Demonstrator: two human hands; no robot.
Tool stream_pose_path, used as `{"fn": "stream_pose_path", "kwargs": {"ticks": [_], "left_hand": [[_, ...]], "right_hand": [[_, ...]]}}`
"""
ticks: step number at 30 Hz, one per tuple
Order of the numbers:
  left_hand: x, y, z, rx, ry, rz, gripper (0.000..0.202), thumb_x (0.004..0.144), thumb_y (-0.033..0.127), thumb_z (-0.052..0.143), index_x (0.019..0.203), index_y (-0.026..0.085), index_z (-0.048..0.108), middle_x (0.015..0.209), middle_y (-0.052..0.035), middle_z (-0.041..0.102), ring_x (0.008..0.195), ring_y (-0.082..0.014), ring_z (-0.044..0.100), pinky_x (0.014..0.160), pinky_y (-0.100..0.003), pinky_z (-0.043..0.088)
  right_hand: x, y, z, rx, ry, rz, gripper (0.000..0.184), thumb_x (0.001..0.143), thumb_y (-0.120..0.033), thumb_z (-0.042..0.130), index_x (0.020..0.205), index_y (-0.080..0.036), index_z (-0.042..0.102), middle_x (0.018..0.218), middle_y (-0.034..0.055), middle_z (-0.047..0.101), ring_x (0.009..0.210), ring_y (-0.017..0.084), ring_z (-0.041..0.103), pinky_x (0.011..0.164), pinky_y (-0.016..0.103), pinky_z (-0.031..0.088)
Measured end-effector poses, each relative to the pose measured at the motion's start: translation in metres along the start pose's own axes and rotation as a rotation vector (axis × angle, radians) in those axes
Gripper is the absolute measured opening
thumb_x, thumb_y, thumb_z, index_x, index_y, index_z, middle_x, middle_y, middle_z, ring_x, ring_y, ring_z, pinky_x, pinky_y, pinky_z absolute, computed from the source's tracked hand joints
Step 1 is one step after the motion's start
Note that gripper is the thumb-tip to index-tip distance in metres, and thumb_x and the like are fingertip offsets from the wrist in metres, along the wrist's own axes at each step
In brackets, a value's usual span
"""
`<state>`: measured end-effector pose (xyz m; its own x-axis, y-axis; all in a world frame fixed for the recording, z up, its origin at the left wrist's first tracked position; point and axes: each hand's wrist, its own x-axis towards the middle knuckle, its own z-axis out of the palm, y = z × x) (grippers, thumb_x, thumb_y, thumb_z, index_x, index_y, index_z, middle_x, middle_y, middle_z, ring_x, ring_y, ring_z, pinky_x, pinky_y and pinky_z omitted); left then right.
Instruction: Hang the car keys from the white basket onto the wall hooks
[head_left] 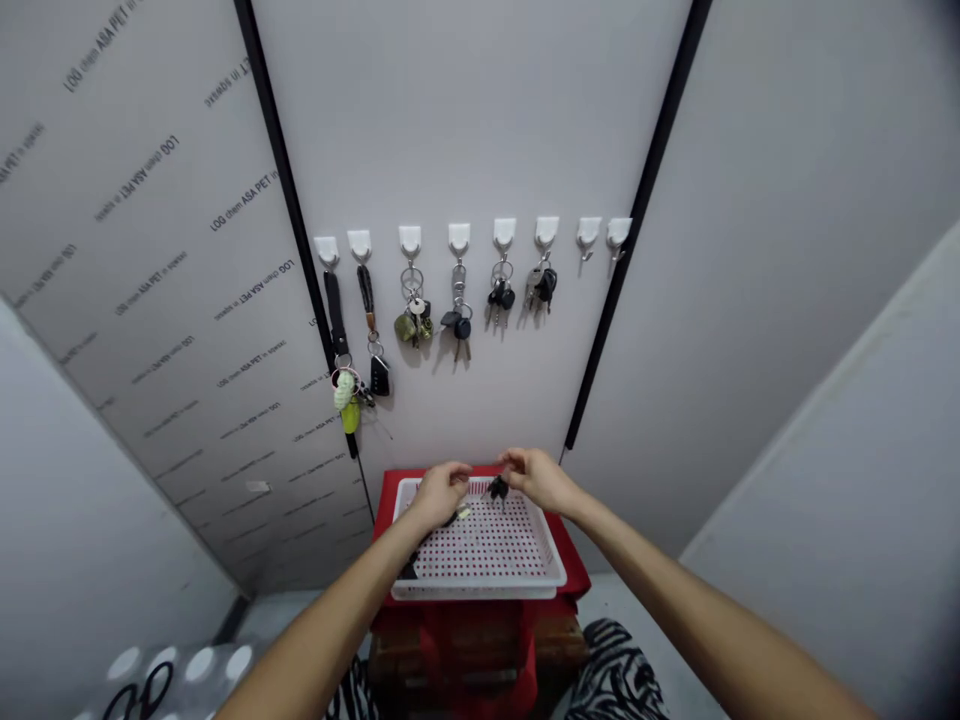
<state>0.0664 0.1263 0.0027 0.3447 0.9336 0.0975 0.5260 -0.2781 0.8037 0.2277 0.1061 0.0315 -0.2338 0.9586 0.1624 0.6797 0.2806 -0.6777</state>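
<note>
My right hand (541,480) is closed in a pinch over the back right part of a white plastic basket (553,570). A small bunch of keys (498,488) with black heads hangs from its fingertips. My left hand (441,494) is above the basket's back left part, its fingers loosely bent and thumb apart, with nothing visible between them. Beneath it lies a dark strap (409,568), partly hidden by my left forearm, and a small pale yellow-green piece (464,511).
White wall hooks (459,237) run in a row ahead. Several carry key bunches (414,318); the left ones carry keys on straps (335,312). The basket rests on red cloth (574,570) over a brown stool (405,650). Black-handled scissors (142,695) are at lower left.
</note>
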Motion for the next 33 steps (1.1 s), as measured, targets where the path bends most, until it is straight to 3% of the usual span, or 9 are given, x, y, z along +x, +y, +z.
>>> {"fn": "stream_pose_path", "kwargs": {"ticks": [7, 15, 20, 22, 25, 33], "left_hand": [[0.018, 0.063, 0.003, -0.026, -0.059, 0.187, 0.029, 0.063, 0.012, 0.038, 0.09, 0.012, 0.05, 0.084, -0.0038, 0.057, 0.073, -0.0097, 0.05, 0.068, -0.021, 0.039], [0.049, 0.165, -0.024, 0.128, 0.132, 0.413, 0.036, 0.063, 0.014, 0.041, 0.099, 0.015, 0.044, 0.091, -0.0032, 0.054, 0.077, -0.0104, 0.049, 0.071, -0.022, 0.038], [0.055, 0.219, -0.04, 0.196, 0.202, 0.52, 0.036, 0.064, 0.015, 0.041, 0.099, 0.016, 0.043, 0.093, -0.0033, 0.053, 0.082, -0.0114, 0.047, 0.075, -0.023, 0.035], [0.055, 0.225, -0.043, 0.208, 0.213, 0.522, 0.036, 0.064, 0.016, 0.041, 0.1, 0.016, 0.043, 0.094, -0.0038, 0.052, 0.083, -0.0116, 0.047, 0.075, -0.023, 0.035], [0.056, 0.218, -0.045, 0.24, 0.204, 0.495, 0.036, 0.063, 0.018, 0.042, 0.098, 0.015, 0.045, 0.094, -0.0048, 0.052, 0.083, -0.0125, 0.047, 0.075, -0.024, 0.036], [0.046, 0.157, -0.051, 0.243, 0.162, 0.345, 0.035, 0.062, 0.019, 0.043, 0.097, 0.014, 0.046, 0.093, -0.0049, 0.053, 0.078, -0.0114, 0.049, 0.072, -0.023, 0.037]], "right_hand": [[0.012, -0.021, -0.055, 0.063, 0.153, -0.072, 0.02, 0.058, -0.013, 0.04, 0.075, -0.013, 0.051, 0.058, -0.0013, 0.05, 0.051, 0.007, 0.043, 0.052, 0.019, 0.036], [0.026, -0.063, -0.149, 0.052, 0.551, -0.147, 0.013, 0.056, -0.015, 0.045, 0.066, -0.013, 0.053, 0.059, -0.0002, 0.054, 0.051, 0.007, 0.047, 0.054, 0.021, 0.039], [0.045, -0.079, -0.189, 0.078, 0.818, -0.166, 0.015, 0.056, -0.015, 0.045, 0.067, -0.012, 0.054, 0.055, -0.0004, 0.053, 0.045, 0.006, 0.046, 0.049, 0.021, 0.039], [0.055, -0.078, -0.2, 0.064, 0.873, -0.173, 0.017, 0.056, -0.015, 0.044, 0.068, -0.012, 0.055, 0.054, -0.0008, 0.052, 0.044, 0.006, 0.046, 0.049, 0.021, 0.039], [0.068, -0.073, -0.21, 0.034, 0.91, -0.169, 0.018, 0.056, -0.013, 0.042, 0.068, -0.012, 0.056, 0.053, -0.001, 0.052, 0.044, 0.006, 0.046, 0.05, 0.022, 0.039], [0.08, -0.065, -0.21, -0.017, 0.942, -0.083, 0.022, 0.054, -0.012, 0.041, 0.07, -0.012, 0.056, 0.058, 0.0006, 0.054, 0.05, 0.008, 0.048, 0.055, 0.024, 0.04]]}}
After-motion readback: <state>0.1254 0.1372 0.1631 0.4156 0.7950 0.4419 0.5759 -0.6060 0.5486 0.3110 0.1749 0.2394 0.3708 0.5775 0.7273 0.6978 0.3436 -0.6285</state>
